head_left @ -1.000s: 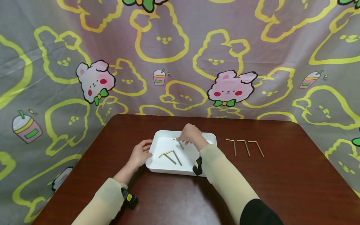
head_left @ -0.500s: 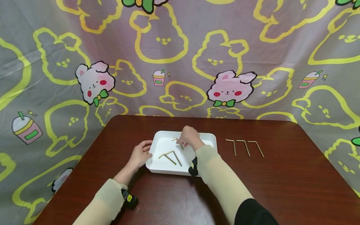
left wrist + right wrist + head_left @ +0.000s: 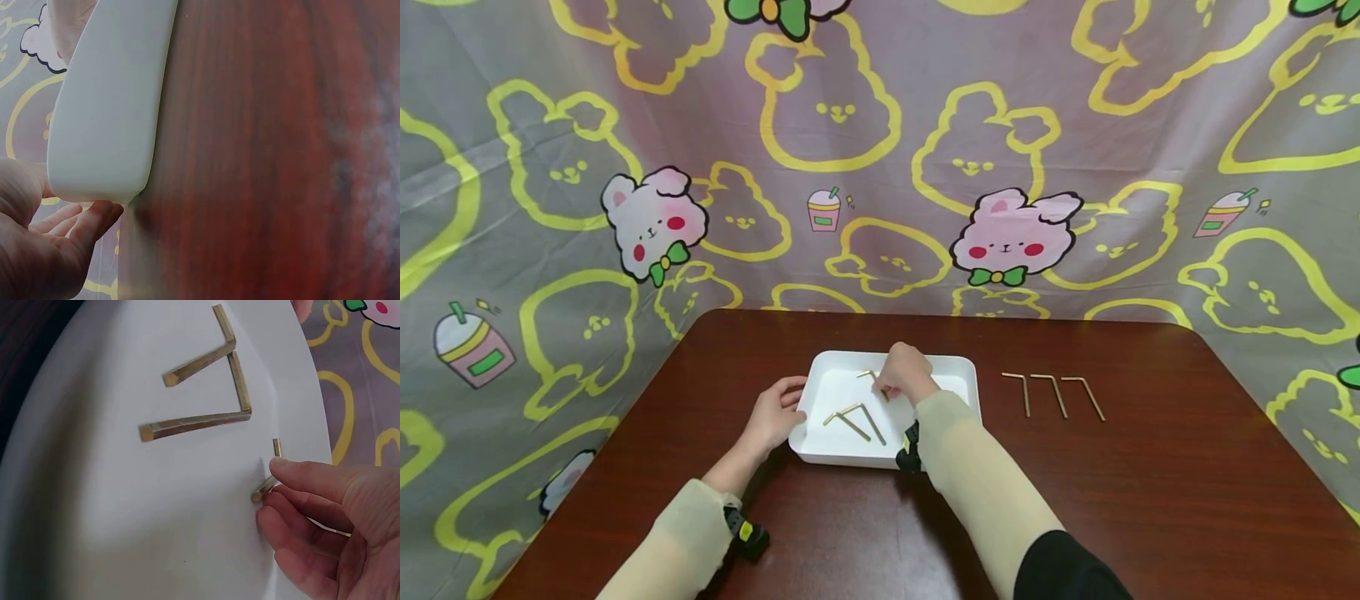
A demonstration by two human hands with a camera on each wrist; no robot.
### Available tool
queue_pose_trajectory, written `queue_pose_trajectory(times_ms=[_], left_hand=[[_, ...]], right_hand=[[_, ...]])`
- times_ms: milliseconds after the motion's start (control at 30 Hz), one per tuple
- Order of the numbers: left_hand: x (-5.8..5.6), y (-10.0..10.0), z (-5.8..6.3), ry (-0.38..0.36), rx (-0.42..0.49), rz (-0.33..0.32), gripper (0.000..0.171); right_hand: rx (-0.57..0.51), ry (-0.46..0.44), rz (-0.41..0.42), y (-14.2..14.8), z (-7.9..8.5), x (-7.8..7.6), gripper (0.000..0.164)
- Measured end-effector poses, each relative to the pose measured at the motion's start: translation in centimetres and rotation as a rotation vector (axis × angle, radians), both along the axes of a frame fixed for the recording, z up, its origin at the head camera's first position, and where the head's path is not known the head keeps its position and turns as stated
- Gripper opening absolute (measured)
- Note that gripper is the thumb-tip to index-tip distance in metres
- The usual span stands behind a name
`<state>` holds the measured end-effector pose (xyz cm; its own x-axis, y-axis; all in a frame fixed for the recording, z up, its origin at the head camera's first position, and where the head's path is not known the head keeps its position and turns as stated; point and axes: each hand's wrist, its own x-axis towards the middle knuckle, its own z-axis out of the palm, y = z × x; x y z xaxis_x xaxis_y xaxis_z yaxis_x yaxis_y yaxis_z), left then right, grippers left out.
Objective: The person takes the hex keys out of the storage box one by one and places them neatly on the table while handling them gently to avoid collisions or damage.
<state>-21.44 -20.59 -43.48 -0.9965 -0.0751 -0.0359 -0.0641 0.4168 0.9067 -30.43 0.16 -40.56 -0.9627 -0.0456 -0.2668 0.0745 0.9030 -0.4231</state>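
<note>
In the head view, my left hand [image 3: 775, 412] holds the left end of a white tray [image 3: 880, 459]. Its thumb is at the rim and its fingers are against the outer wall, as the left wrist view shows. My right hand [image 3: 907, 371] reaches into the tray. Thumb and fingers pinch a brass-coloured hex key [image 3: 277, 449] near its bend, in the right wrist view. A thin gold sliver [image 3: 329, 529] shows between the lower fingers of that hand. Two more hex keys lie in the tray, a nearer one [image 3: 200, 364] and another [image 3: 200, 424], touching or overlapping.
Three similar hex keys stand in a row on the brown table [image 3: 1150, 500] right of the tray: a left one [image 3: 1026, 396], a middle one [image 3: 1059, 396] and a right one [image 3: 1093, 398]. A patterned curtain [image 3: 880, 183] hangs behind the table.
My right hand has moved slightly down and left over the hex key, and its forearm has swung left. My left hand and the tray have stayed in place.
</note>
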Motion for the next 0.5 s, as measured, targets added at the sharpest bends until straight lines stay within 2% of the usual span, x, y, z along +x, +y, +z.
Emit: queue_pose_trajectory(times_ms=[500], left_hand=[[-0.03,0.01,-0.07,0.004,0.000,0.001,0.055]], right_hand=[[-0.020,0.005,-0.011,-0.06,-0.15,0.35,0.017]])
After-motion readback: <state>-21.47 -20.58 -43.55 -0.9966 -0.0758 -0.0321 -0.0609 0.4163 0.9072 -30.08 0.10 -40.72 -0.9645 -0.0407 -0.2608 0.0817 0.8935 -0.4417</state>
